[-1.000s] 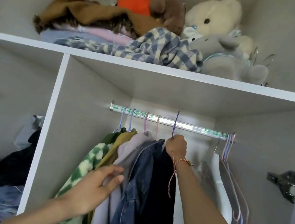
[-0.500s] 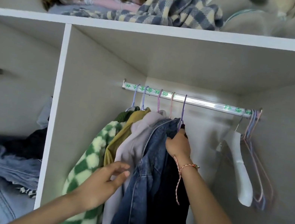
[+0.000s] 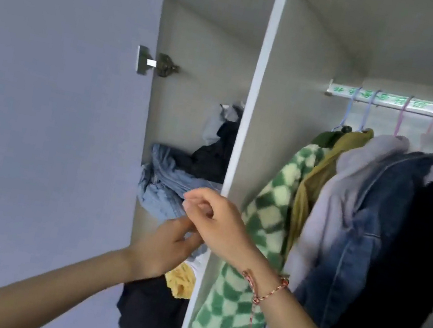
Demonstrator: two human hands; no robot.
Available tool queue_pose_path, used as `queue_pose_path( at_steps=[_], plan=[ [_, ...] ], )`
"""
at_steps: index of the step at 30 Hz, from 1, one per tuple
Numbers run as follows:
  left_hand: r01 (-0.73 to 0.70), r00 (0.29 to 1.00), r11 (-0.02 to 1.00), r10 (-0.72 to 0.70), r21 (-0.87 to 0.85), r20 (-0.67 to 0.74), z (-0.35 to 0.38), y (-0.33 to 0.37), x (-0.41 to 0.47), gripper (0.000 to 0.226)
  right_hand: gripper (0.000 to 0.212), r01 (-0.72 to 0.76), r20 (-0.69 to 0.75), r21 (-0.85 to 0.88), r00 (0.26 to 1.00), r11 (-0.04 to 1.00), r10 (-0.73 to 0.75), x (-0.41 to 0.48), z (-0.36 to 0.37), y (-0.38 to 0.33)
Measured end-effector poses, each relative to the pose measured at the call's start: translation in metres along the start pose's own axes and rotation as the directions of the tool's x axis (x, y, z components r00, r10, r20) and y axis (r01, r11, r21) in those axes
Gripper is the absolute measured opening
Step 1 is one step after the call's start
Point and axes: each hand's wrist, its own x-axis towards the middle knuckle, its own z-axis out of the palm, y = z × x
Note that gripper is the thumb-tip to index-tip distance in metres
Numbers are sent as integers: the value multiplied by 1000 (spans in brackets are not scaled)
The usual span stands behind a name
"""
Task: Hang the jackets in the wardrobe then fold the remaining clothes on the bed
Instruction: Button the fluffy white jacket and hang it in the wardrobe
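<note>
Several jackets hang on thin hangers from the wardrobe rail (image 3: 411, 104): a green checked fleece (image 3: 269, 202), an olive one (image 3: 320, 176), a pale lilac one (image 3: 351, 181), a denim jacket (image 3: 378, 221) and a dark one (image 3: 421, 243). My right hand (image 3: 216, 221), with a red string bracelet at the wrist, hovers in front of the white divider (image 3: 258, 84); its fingers are loosely curled and hold nothing. My left hand (image 3: 166, 244) reaches just below it toward the left compartment, its fingertips hidden behind the right hand. The bed is out of view.
The left compartment holds a loose pile of pale blue denim (image 3: 166, 181) with dark clothes behind, a yellow cloth (image 3: 180, 279) and more dark fabric (image 3: 151, 314) below. The lilac wardrobe door (image 3: 46, 105) stands open at the left on its hinge (image 3: 155, 63).
My right hand has let go of the dark jacket's hanger and swung left to the divider. My left hand left the jackets too. The view has turned left and down.
</note>
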Motion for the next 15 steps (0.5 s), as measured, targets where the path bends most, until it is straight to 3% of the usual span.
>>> queue_pose_path(
  at_steps=[1, 3, 4, 5, 7, 9, 11, 12, 15],
  plan=[
    [-1, 999, 1000, 1, 15, 38, -7, -8, -10, 14, 24, -9, 27, 16, 1000, 1000, 8, 0, 6, 0],
    [88, 996, 984, -89, 158, 3, -49, -37, -54, 47, 27, 37, 180, 70, 982, 997, -49, 12, 53, -19],
    [192, 981, 946, -177, 262, -78, -82, -59, -103, 64, 29, 85, 326, 119, 938, 989, -120, 21, 107, -43],
    [223, 975, 911, -201, 346, -100, -95, -72, -120, 71, 30, 102, 382, 128, 913, 987, -144, 22, 125, -52],
    [396, 918, 815, -346, 424, -192, -136, -95, -187, 58, 32, 168, 527, 199, 813, 966, -250, 20, 191, -86],
    [522, 853, 742, -435, 421, -289, -165, -102, -253, 65, 32, 214, 639, 276, 687, 937, -345, 10, 251, -117],
    [636, 771, 641, -495, 430, -401, -187, -102, -318, 80, 32, 237, 708, 332, 577, 913, -407, -1, 297, -138],
    [725, 687, 553, -539, 411, -487, -199, -97, -363, 81, 32, 265, 730, 398, 489, 878, -478, -7, 330, -158],
    [869, 484, 414, -594, 271, -643, -211, -70, -455, 70, 28, 316, 755, 519, 267, 794, -599, -27, 396, -197]
  ],
)
